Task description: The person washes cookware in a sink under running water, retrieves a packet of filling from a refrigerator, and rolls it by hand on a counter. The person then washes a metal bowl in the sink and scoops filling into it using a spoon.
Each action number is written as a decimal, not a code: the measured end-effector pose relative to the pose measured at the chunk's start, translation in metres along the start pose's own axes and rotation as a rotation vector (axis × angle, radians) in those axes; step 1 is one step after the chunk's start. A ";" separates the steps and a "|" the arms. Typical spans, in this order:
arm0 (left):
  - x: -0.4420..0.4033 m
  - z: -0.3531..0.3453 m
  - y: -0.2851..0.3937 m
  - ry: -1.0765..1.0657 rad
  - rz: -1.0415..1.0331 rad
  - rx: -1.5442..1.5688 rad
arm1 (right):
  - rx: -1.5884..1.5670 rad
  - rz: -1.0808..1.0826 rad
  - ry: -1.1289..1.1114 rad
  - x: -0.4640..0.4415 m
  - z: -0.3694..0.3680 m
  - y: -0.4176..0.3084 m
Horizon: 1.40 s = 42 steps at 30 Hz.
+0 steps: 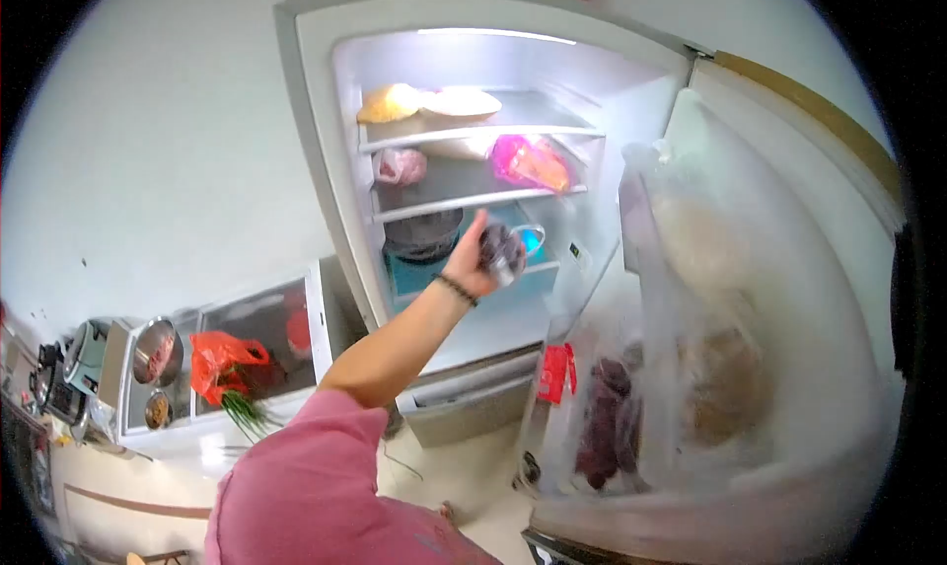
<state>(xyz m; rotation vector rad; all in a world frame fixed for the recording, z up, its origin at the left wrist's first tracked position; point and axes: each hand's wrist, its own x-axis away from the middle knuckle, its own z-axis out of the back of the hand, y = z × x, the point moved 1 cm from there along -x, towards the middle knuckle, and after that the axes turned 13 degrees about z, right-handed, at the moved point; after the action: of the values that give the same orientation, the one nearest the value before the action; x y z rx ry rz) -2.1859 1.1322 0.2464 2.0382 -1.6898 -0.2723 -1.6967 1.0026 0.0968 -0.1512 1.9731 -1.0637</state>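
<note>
My left hand (475,259), with a dark beaded bracelet at the wrist, reaches into the open fridge (340,170). Its fingers wrap round a small clear jar (505,257) with dark contents; a pale ring-shaped part sticks out on its right side. The thumb points up. Behind the hand, a dark pot (422,235) sits on the lower shelf. On the middle shelf lie a bright pink and orange packet (531,163) and a bag of something pinkish (400,166). A yellow bag (390,103) and a pale rounded item (461,103) occupy the top shelf. My right hand is out of view.
The fridge door (799,269) stands wide open at right, its bins holding a red packet (556,374) and bagged food (728,382). At left, a low glass-topped cabinet (321,318) carries a red plastic bag (222,363) with green stalks and a metal bowl (158,350).
</note>
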 end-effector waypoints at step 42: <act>1.148 0.183 -0.286 1.046 -1.721 0.474 | -2.816 0.337 -2.470 0.546 0.406 -0.765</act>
<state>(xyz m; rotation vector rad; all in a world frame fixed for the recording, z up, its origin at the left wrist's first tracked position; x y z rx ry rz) -1.7657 0.0184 0.1181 2.5860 0.8524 0.6353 -1.9439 0.0147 0.2017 2.0282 0.8379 -3.1883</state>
